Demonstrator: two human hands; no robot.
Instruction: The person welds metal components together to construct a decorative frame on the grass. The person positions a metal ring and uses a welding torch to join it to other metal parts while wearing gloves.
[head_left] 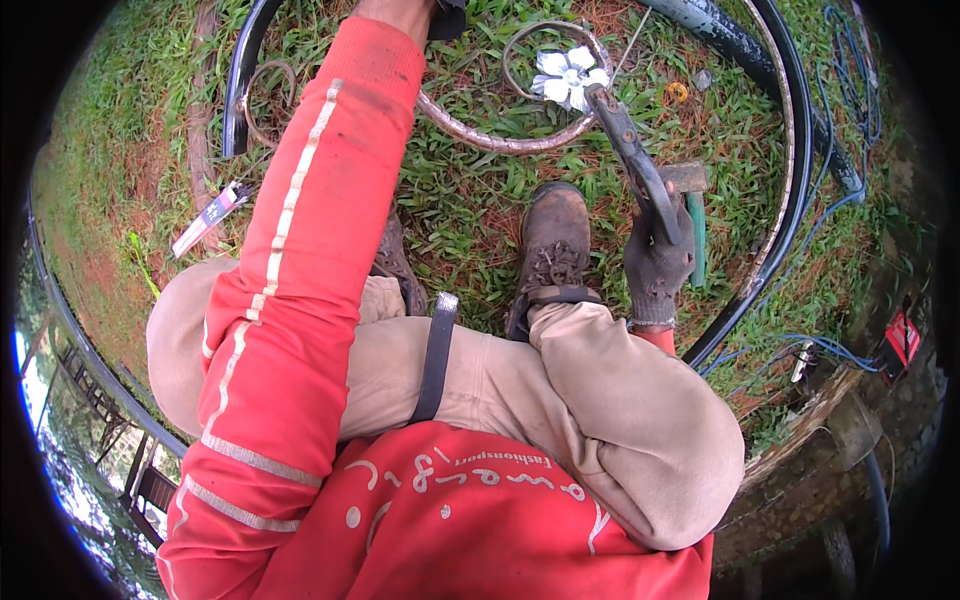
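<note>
My right hand, in a dark worn glove, is closed around a dark pliers-like tool. The tool's far end meets the edge of a silver-white metal flower, which sits on a curled metal scroll over the grass. Right beside that hand is a hammer with a green handle and a blocky head; whether the hand touches it I cannot tell. My left arm reaches forward across the view. Only the wrist and a dark edge of my left hand show at the top; its fingers are hidden.
A large dark curved bar arcs along the right, near a thick dark pipe. Blue cable runs at the far right, near a red object. A slim packet lies left. An orange ring rests in the grass.
</note>
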